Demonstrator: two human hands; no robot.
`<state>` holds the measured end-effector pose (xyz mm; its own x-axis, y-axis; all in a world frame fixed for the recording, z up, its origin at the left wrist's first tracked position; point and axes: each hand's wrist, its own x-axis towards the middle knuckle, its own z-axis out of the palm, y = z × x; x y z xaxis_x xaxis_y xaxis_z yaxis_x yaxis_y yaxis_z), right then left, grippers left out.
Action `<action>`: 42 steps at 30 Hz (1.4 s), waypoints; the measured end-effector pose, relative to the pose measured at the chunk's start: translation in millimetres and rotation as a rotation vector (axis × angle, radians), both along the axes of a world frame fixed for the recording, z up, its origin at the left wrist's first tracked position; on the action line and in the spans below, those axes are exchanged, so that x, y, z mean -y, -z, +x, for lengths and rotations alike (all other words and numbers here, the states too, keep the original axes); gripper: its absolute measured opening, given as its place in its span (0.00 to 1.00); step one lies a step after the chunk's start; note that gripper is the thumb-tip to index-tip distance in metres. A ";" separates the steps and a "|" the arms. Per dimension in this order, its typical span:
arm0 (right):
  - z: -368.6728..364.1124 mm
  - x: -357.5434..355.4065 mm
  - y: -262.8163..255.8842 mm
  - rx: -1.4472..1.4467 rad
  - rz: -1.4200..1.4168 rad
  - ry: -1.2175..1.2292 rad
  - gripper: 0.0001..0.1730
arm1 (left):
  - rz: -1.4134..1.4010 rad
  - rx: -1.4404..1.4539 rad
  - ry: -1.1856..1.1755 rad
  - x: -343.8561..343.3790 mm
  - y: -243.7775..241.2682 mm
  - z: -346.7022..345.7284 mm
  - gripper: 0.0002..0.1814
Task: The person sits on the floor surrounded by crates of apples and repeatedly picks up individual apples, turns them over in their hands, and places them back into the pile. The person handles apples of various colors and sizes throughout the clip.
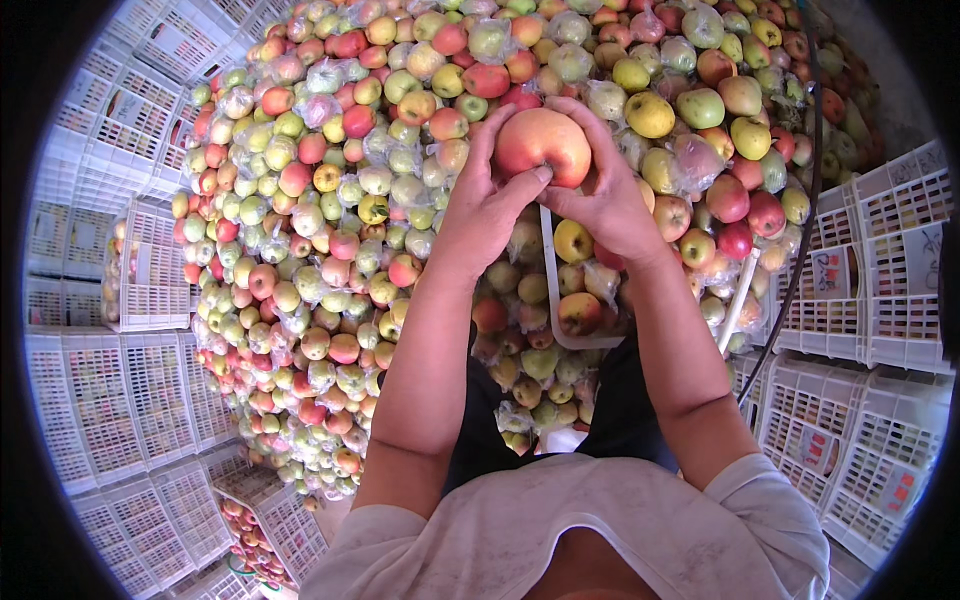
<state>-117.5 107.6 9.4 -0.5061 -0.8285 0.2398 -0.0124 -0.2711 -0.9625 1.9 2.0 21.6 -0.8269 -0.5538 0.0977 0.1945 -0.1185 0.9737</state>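
Between my two hands is a large red-orange apple (546, 142), its stem hollow turned towards me. My left hand (487, 187) wraps its left side, the thumb pressed close to the stem hollow. On the other side my right hand (600, 187) cups it, fingers around the far right and thumb below. Under my right forearm lies a white plastic crate rim (555, 292), with apples inside it, among them a yellow-red one (580, 313). A broad heap of loose apples (345, 247) surrounds my hands, several wrapped in thin clear plastic film.
White slatted plastic crates (142, 405) are stacked along the left. More crates (817, 435) stand at the right, some bearing labels with writing. A dark cable (812, 187) runs down the right side. A crate of red apples (251, 536) sits at the lower left.
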 end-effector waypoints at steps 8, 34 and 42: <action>-2.2 -1.7 -1.2 -0.327 0.084 0.059 0.46 | -0.121 0.080 0.017 5.6 6.9 3.2 0.36; -12.6 -9.0 -3.0 0.033 0.092 -0.094 0.50 | -0.040 0.036 0.079 2.4 6.2 8.5 0.38; -10.1 -6.3 0.9 -0.172 0.138 -0.084 0.49 | -0.379 0.210 -0.010 4.8 15.9 9.6 0.35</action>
<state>-127.7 113.9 8.6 -0.3958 -0.8967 0.1983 -0.1621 -0.1443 -0.9762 11.5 -2.8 5.6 -0.8451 -0.5195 0.1261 -0.0129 0.2556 0.9667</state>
